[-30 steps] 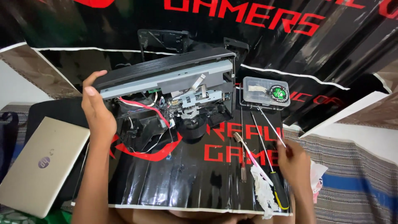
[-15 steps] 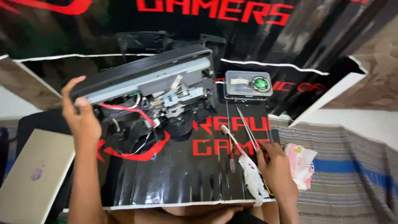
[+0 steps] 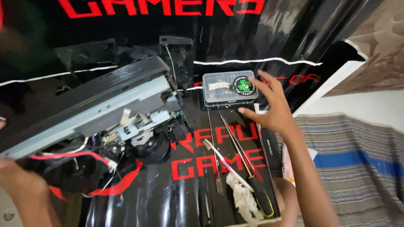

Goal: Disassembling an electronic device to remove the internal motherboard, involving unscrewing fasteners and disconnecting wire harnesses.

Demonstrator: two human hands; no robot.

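The right hand [image 3: 269,107] hovers with fingers spread and nothing in it, just at the right edge of a small clear plastic box [image 3: 229,88] lying on the black mat [image 3: 168,197]. Screwdrivers [image 3: 242,157] lie below it. The left hand [image 3: 21,185] grasps the opened printer [image 3: 97,117] at its lower left corner.

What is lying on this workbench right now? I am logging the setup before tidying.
opened device: one, black and grey with a red wire, tilted at left
clear plastic box: one, green round sticker, centre
screwdrivers: a few, black, red and yellow handles, below the box
toothbrush: one, white, across the tools
white rag: one, bottom centre
black mat: one, red lettering
striped cloth: one, grey and blue, right
left hand: holding the device
right hand: fingers spread at the box
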